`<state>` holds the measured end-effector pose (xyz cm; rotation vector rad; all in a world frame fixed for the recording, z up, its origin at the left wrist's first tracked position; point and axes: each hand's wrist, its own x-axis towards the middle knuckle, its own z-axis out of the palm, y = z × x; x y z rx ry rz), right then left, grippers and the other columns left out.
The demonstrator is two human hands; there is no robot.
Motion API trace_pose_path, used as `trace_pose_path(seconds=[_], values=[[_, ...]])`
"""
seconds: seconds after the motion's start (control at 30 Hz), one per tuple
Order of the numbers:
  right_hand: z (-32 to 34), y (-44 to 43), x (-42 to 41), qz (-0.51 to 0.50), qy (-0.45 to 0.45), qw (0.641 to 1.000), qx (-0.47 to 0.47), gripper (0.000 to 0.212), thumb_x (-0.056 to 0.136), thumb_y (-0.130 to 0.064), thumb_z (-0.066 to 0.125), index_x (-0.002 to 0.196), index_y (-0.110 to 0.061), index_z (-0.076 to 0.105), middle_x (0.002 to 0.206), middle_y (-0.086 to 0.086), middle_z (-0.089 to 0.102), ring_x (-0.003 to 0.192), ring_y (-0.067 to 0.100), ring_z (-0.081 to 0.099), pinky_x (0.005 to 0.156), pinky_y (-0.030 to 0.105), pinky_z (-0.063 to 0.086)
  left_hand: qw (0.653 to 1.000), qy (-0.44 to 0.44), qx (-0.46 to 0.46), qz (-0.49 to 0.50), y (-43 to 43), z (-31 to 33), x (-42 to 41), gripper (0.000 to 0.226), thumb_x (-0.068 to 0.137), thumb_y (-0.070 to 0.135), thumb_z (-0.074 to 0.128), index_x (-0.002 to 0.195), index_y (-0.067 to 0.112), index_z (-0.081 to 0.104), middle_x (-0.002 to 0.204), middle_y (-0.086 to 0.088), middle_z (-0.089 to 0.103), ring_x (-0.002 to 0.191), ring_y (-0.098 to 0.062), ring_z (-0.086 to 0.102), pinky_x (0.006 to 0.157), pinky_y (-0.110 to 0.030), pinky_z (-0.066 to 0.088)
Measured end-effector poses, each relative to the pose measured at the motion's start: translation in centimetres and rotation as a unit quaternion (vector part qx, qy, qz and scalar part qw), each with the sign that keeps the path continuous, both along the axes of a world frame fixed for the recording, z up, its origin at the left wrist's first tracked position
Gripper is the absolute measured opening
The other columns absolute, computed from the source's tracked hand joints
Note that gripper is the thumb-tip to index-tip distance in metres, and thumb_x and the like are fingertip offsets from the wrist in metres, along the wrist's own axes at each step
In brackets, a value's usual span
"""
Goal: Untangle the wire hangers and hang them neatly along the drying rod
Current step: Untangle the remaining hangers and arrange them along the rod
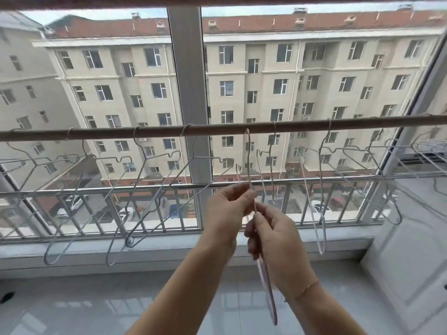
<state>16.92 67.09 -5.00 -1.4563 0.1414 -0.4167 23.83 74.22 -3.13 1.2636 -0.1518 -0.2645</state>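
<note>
Both forearms bare, raised from lower frame, converging toward centre; left hand higher, fingers curled, thumb and fingertips pinched together; right hand just below and touching the left, fingers folded in a loose fist; thin band at right wrist.

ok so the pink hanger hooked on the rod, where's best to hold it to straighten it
Hold the pink hanger on its neck, just below the hook, coming from the near side. It hangs edge-on from the rod, so the thin wire is all there is to pinch. The left hand already pinches there; the right hand grips lower to steady the body.
</note>
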Motion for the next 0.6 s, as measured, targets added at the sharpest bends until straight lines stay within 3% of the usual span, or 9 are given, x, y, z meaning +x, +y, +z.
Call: trace_pose_path(seconds=[0.23,0.43,0.53,0.6], values=[[2.4,-0.6,3.6,0.003,-0.026,1.000,0.014,0.023,0.096,-0.007,0.038,0.102,-0.008,0.061,0.059,0.006,0.054,0.037,0.012,0.048,0.035,0.022,0.039,1.000,-0.008,-0.003,0.016,-1.2,3.1,2.7,0.012,0.085,0.004,0.064,0.094,0.012,0.067,0.077,-0.005,0.066,0.060,-0.013,0.060,0.051,-0.019,0.052],[2.1,-1.0,5.5,0.002,0.006,1.000,0.024,0.025,0.096,-0.006,0.037,0.091,0.005,0.059,0.057,0.007,0.051,0.036,0.011,0.047,0.035,0.022,0.040,0.999,0.023,0.035,0.031,-2.1,2.5,4.2,0.011,0.087,0.003,0.061,0.091,0.013,0.063,0.074,-0.008,0.063,0.056,-0.019,0.048,0.042,-0.021,0.042],[1.2,-1.1,5.3,0.001,0.030,0.999,0.021,0.024,0.096,-0.008,0.039,0.093,0.002,0.061,0.058,0.007,0.053,0.037,0.012,0.049,0.036,0.023,0.042,0.998,0.024,0.043,0.029,-1.9,1.5,4.0,0.012,0.087,0.002,0.061,0.093,0.012,0.064,0.078,-0.008,0.064,0.059,-0.017,0.052,0.046,-0.020,0.045],[0.8,-1.2,5.1,0.000,0.045,0.999,0.016,0.023,0.096,-0.009,0.039,0.099,-0.003,0.061,0.059,0.007,0.055,0.039,0.012,0.051,0.037,0.024,0.044,0.998,0.022,0.042,0.034,-1.7,1.0,3.8,0.013,0.086,0.001,0.061,0.096,0.009,0.064,0.084,-0.011,0.065,0.065,-0.018,0.056,0.056,-0.022,0.050]])
